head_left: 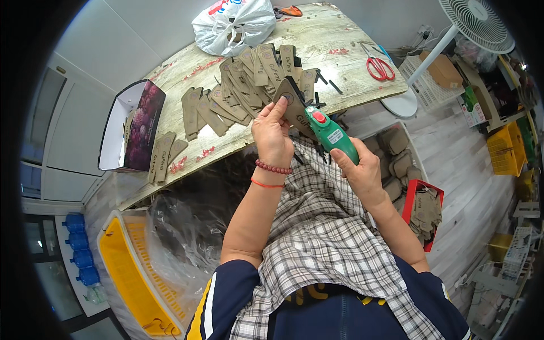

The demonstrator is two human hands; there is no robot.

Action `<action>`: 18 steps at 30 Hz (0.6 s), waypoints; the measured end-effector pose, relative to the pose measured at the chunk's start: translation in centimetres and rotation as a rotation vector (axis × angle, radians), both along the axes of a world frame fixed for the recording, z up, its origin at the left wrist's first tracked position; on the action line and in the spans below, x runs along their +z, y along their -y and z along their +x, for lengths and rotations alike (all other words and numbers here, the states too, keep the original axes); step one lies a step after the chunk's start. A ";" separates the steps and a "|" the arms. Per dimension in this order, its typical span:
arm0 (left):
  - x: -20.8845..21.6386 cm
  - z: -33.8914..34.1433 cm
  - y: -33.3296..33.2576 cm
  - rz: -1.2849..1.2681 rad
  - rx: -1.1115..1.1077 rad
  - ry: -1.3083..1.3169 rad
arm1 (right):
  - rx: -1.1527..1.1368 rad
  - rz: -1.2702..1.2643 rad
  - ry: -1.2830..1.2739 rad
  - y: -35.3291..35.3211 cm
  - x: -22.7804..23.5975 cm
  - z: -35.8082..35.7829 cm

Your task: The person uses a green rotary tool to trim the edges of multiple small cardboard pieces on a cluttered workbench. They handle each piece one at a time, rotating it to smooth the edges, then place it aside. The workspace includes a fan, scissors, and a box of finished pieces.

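My left hand [273, 131] pinches a flat brown fabric piece [296, 111] with dark print, its thumb lying on the face of the piece. In my right hand [365, 173] is a green handheld power tool [335, 139] with a red button. The tool's front end meets the right edge of the fabric piece, and its working tip is hidden there. Beyond my hands, a fanned heap of similar brown fabric pieces [232, 85] lies across the table, with short black strips [335, 86] at its right side.
The worn wooden table [351, 39] carries a white plastic bag [235, 25], red-handled scissors [381, 69] and a floral box [148, 122]. A white fan [476, 22] stands right. Below are a yellow basket [127, 272], clear plastic film [184, 232] and a red box [433, 226] of brown pieces.
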State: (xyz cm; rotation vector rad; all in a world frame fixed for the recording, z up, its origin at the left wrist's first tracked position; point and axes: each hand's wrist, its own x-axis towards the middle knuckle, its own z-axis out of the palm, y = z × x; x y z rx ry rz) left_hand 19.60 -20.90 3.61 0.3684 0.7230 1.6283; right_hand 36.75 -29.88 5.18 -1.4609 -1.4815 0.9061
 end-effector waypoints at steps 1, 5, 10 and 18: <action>-0.4 0.0 0.0 0.010 -0.045 -0.007 | -0.009 0.014 -0.002 0.0 -0.1 0.1; -1.3 0.6 0.5 -0.036 -0.073 -0.004 | -0.036 0.040 -0.033 0.0 -0.6 -0.1; -1.2 0.8 1.8 -0.021 -0.152 -0.043 | -0.021 0.052 -0.068 -0.1 0.3 -0.3; -0.8 -0.7 2.0 -0.018 -0.142 -0.182 | -0.011 0.054 -0.031 -0.2 -0.2 0.7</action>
